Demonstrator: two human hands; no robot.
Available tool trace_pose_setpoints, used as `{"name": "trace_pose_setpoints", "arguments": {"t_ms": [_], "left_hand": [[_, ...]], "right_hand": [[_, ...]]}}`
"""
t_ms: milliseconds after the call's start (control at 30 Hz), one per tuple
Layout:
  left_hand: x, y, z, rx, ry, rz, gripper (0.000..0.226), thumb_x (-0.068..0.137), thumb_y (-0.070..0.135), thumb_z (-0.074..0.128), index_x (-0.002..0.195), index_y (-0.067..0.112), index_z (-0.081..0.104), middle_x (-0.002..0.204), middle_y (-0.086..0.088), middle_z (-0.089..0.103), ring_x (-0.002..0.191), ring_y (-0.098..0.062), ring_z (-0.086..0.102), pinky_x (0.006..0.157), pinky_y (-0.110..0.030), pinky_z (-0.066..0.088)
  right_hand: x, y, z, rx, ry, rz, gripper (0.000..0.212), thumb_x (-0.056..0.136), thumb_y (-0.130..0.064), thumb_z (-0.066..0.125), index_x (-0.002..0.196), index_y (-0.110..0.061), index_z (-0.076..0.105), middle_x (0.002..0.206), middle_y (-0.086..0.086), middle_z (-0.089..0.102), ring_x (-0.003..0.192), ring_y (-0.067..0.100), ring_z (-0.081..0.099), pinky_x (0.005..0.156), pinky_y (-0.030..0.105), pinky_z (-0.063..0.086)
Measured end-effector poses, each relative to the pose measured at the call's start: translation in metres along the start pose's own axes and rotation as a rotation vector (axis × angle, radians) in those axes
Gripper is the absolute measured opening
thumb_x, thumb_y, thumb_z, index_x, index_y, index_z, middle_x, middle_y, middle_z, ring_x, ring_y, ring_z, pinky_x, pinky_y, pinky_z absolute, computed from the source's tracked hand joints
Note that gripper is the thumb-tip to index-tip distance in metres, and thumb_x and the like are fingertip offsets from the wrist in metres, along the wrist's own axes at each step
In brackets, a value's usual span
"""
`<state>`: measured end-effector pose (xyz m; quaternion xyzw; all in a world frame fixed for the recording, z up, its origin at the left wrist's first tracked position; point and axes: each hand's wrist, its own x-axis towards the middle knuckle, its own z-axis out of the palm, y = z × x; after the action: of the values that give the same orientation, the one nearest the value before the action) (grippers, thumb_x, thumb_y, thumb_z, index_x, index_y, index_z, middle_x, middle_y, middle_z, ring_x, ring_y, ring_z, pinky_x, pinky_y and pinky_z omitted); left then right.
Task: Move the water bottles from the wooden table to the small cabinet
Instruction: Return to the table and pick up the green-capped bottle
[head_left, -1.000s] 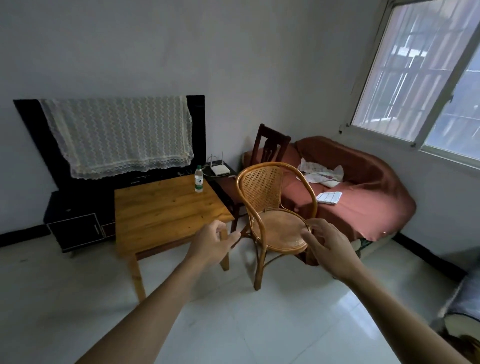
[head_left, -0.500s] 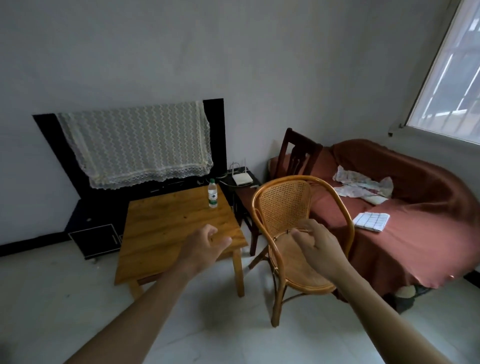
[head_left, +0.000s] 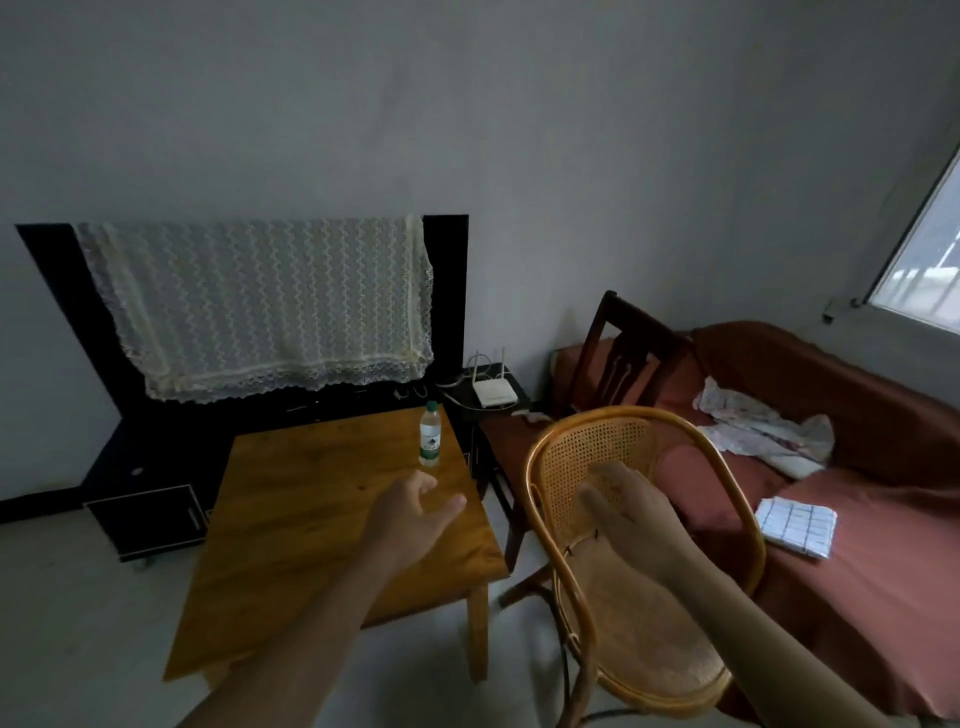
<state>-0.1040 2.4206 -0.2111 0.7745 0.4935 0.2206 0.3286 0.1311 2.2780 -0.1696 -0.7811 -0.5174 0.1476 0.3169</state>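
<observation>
Square wooden table (head_left: 311, 519): clear green-labelled plastic bottle (head_left: 429, 441) upright at far edge; my left hand (head_left: 410, 519) half-open, empty, shaped for grasp; right hand (head_left: 631, 512) loose, empty.

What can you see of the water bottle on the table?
The water bottle is small, clear plastic, with a green cap and a white-and-green label around its middle. It stands upright near the far right corner of the wooden table, alone. Nothing touches it; the left hand hovers open short of it. Fill level is unclear.

One head cam, looks fwd & down over wooden table (head_left: 332, 519) and rattan chair (head_left: 623, 571), close range.
</observation>
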Motion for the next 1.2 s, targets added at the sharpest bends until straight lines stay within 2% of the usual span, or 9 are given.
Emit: {"name": "trace_pose_setpoints", "arguments": {"t_ms": [100, 200, 300, 433, 567, 700, 833, 1033, 1200], "left_hand": [[0.056, -0.008, -0.003, -0.029, -0.018, 0.01, 0.061, 0.089, 0.055, 0.06, 0.137, 0.019, 0.05, 0.14, -0.001, 0.053, 0.126, -0.017, 0.051, 0.095, -0.028, 0.046], [0.096, -0.02, 0.0, -0.039, -0.028, -0.007, 0.06, 0.089, 0.055, 0.059, 0.137, 0.019, 0.05, 0.139, 0.0, 0.053, 0.124, -0.016, 0.051, 0.089, -0.026, 0.044], [0.121, -0.035, 0.006, -0.073, -0.054, -0.031, 0.058, 0.09, 0.053, 0.059, 0.137, 0.02, 0.049, 0.139, 0.0, 0.052, 0.124, -0.016, 0.051, 0.093, -0.03, 0.045], [0.169, -0.052, 0.012, -0.105, -0.049, -0.072, 0.059, 0.089, 0.05, 0.061, 0.137, 0.019, 0.048, 0.141, -0.004, 0.051, 0.123, -0.018, 0.05, 0.094, -0.033, 0.047], [0.226, -0.054, 0.026, -0.129, -0.044, -0.116, 0.053, 0.091, 0.042, 0.063, 0.134, 0.014, 0.05, 0.139, -0.006, 0.05, 0.122, -0.02, 0.05, 0.095, -0.035, 0.046], [0.283, -0.044, 0.039, -0.165, -0.03, -0.155, 0.048, 0.092, 0.039, 0.063, 0.131, 0.015, 0.051, 0.139, -0.005, 0.05, 0.116, -0.012, 0.045, 0.098, -0.037, 0.044], [0.326, -0.039, 0.042, -0.152, -0.012, -0.199, 0.049, 0.092, 0.041, 0.063, 0.132, 0.015, 0.05, 0.137, -0.003, 0.049, 0.122, -0.014, 0.046, 0.097, -0.032, 0.041], [0.372, -0.06, 0.046, -0.076, -0.006, -0.276, 0.059, 0.089, 0.054, 0.061, 0.136, 0.019, 0.049, 0.141, 0.001, 0.049, 0.128, -0.016, 0.047, 0.092, -0.026, 0.04], [0.411, -0.084, 0.047, -0.088, -0.046, -0.28, 0.058, 0.089, 0.055, 0.06, 0.134, 0.02, 0.05, 0.14, 0.001, 0.05, 0.125, -0.015, 0.048, 0.097, -0.03, 0.044]], "right_hand": [[0.05, -0.009, 0.003, -0.023, 0.026, -0.022, 0.043, 0.097, -0.045, 0.049, 0.135, -0.025, 0.049, 0.134, -0.004, 0.052, 0.123, 0.013, 0.05, 0.102, 0.04, 0.047], [0.086, -0.009, 0.017, -0.023, 0.03, 0.005, 0.041, 0.096, -0.046, 0.049, 0.133, -0.027, 0.049, 0.133, -0.005, 0.052, 0.124, 0.013, 0.05, 0.102, 0.042, 0.047], [0.116, -0.001, 0.035, -0.057, -0.053, 0.043, 0.042, 0.097, -0.044, 0.048, 0.135, -0.026, 0.048, 0.137, -0.003, 0.05, 0.124, 0.013, 0.048, 0.104, 0.04, 0.046], [0.178, 0.015, 0.046, -0.067, -0.075, 0.059, 0.045, 0.097, -0.045, 0.048, 0.138, -0.025, 0.046, 0.139, -0.002, 0.049, 0.126, 0.013, 0.048, 0.101, 0.031, 0.043], [0.248, 0.034, 0.059, -0.031, -0.068, 0.031, 0.048, 0.096, -0.048, 0.048, 0.137, -0.024, 0.046, 0.133, -0.002, 0.052, 0.114, 0.009, 0.053, 0.085, 0.019, 0.043], [0.317, 0.058, 0.077, 0.003, -0.105, 0.053, 0.047, 0.094, -0.052, 0.048, 0.134, -0.029, 0.046, 0.124, -0.005, 0.053, 0.103, 0.005, 0.053, 0.087, 0.027, 0.048], [0.377, 0.069, 0.086, 0.008, -0.163, 0.064, 0.048, 0.095, -0.051, 0.048, 0.137, -0.027, 0.044, 0.127, -0.004, 0.051, 0.108, 0.009, 0.054, 0.092, 0.032, 0.05], [0.436, 0.079, 0.107, 0.019, -0.228, 0.07, 0.053, 0.093, -0.055, 0.048, 0.137, -0.027, 0.044, 0.128, -0.003, 0.052, 0.108, 0.01, 0.055, 0.092, 0.033, 0.051], [0.465, 0.084, 0.134, -0.028, -0.25, 0.128, 0.05, 0.095, -0.053, 0.047, 0.136, -0.025, 0.046, 0.125, -0.003, 0.054, 0.109, 0.01, 0.054, 0.094, 0.032, 0.05]]}}
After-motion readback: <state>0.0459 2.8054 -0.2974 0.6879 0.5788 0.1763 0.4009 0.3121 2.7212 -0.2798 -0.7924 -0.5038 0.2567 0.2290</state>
